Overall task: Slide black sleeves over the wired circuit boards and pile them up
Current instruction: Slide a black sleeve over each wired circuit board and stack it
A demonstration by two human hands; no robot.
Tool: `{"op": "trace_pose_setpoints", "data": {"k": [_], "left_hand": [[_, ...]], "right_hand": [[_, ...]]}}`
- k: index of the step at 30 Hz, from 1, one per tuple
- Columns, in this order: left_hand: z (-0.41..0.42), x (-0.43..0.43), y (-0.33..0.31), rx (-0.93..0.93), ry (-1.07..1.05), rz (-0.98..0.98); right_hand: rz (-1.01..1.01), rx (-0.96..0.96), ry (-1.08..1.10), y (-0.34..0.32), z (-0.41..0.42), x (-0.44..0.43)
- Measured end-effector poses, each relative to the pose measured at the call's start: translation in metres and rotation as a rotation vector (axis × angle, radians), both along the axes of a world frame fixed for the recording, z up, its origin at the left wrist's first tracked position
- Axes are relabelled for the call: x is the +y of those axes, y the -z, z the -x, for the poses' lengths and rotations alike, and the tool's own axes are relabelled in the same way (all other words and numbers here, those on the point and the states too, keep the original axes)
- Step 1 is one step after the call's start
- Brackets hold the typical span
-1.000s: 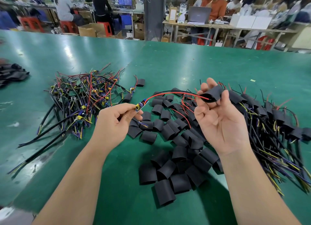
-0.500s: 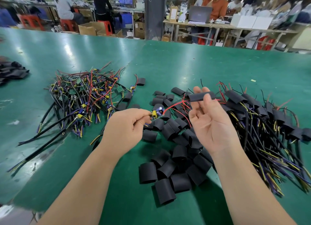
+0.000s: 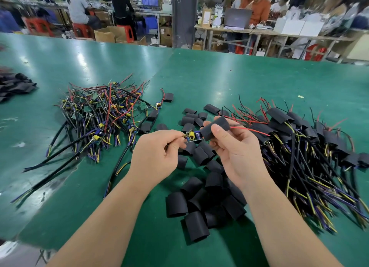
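My left hand pinches one end of a small circuit board with yellow and blue parts. My right hand grips a black sleeve threaded over the board's red and black wires, which stick out of its right end. The sleeve's left mouth touches the board's right end. Loose black sleeves lie scattered under and in front of my hands. A tangle of bare wired boards lies to the left. A pile of sleeved boards lies to the right.
The green table stretches far back. More black sleeves lie at the far left edge. Beyond the table, people sit at benches with boxes, a laptop and red stools.
My hands have come together. The sleeve slid left along the red and black wires until it reached the board; the wires now poke out to the right.
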State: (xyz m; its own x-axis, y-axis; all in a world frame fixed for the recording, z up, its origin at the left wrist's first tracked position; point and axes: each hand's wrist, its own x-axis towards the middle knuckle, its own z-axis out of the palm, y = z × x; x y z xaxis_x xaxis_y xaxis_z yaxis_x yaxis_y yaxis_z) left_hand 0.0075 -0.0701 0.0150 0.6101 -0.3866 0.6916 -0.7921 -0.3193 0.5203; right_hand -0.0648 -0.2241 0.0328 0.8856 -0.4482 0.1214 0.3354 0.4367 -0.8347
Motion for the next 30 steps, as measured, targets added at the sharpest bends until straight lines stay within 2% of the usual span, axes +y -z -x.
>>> {"op": "trace_pose_setpoints", "data": {"k": [8,15,17,23,26,30], "left_hand": [[0.001,0.002,0.000,-0.043,-0.076,-0.051],[0.002,0.002,-0.001,-0.072,-0.115,-0.133],[0.002,0.003,-0.001,-0.080,-0.116,-0.143],[0.005,0.003,-0.002,-0.178,-0.022,-0.246],[0.007,0.001,-0.003,-0.158,0.002,-0.225],[0.006,0.000,-0.004,-0.116,0.006,-0.184]], "right_hand": [[-0.078,0.032,-0.105,0.002,0.002,0.009],[0.371,0.053,0.023,0.012,0.001,0.007],[0.417,0.061,0.015,0.014,0.001,0.007],[0.372,0.123,0.084,0.014,0.000,0.006],[0.287,0.162,0.041,0.009,0.001,0.003],[0.289,0.149,0.044,0.007,0.003,0.002]]}}
